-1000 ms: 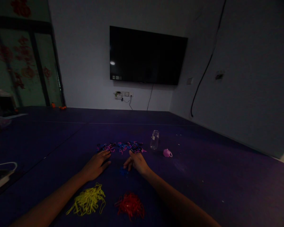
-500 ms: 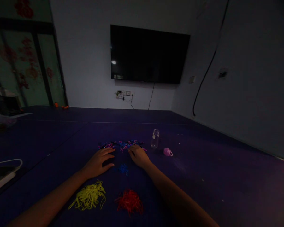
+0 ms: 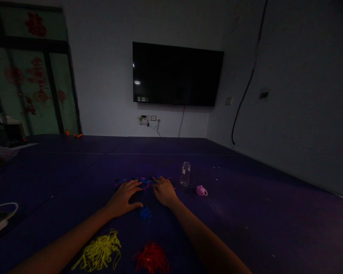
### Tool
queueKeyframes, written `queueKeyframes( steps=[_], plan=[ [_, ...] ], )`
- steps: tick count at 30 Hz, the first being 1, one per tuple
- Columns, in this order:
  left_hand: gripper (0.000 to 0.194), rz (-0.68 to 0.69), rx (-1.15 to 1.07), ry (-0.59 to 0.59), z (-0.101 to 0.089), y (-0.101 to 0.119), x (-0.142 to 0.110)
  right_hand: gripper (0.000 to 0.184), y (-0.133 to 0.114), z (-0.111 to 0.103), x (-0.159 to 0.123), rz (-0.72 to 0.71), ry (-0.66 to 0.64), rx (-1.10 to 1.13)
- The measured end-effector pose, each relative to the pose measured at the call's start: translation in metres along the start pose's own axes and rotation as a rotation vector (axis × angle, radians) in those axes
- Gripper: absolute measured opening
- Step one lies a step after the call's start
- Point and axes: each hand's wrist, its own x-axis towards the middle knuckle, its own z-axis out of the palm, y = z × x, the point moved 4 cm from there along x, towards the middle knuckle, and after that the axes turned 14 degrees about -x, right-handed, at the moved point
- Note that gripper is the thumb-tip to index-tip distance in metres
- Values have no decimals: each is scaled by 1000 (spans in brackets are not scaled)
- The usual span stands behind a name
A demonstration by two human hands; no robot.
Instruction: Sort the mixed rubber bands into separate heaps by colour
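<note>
A mixed heap of blue, pink and black rubber bands [image 3: 146, 183] lies spread in a row on the dark mat. My left hand [image 3: 125, 198] rests flat at the heap's left part, fingers stretched and thumb apart, with nothing held. At the right part, my right hand [image 3: 164, 191] has its slightly bent fingertips down on the bands, covering some of them. Close to my left thumb is a small blue pile of rubber bands [image 3: 145, 214]. Nearer to me lie a yellow pile of rubber bands [image 3: 100, 251] and a red pile of rubber bands [image 3: 152, 258].
Right of the heap stands a clear bottle [image 3: 185, 175], with a pink cap with a ring handle [image 3: 201, 190] beside it. A white object with a looped cable [image 3: 2, 224] is at the left edge. A television [image 3: 177, 74] hangs on the far wall.
The camera view has tilted up slightly. Both hands stay at the mixed heap; the right hand's fingers look a little more extended, and the left thumb now sits closer to the blue pile.
</note>
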Motion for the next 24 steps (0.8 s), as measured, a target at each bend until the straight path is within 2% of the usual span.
queueKeyframes(
  steps=[3,7,16,20,24],
  plan=[
    [40,-27,-17,49,4,-3,11,33,0,2,0,-16,-10,-6],
    [37,-63,-20,107,7,-10,17,34,1,2,-1,-26,-8,-19],
    [35,-42,-13,70,11,-12,12,34,4,4,-1,3,-24,5],
    [35,-38,-23,30,13,-11,12,35,13,10,2,33,19,148],
    [34,-41,-24,-16,14,-12,12,37,26,14,5,86,142,458]
  ],
)
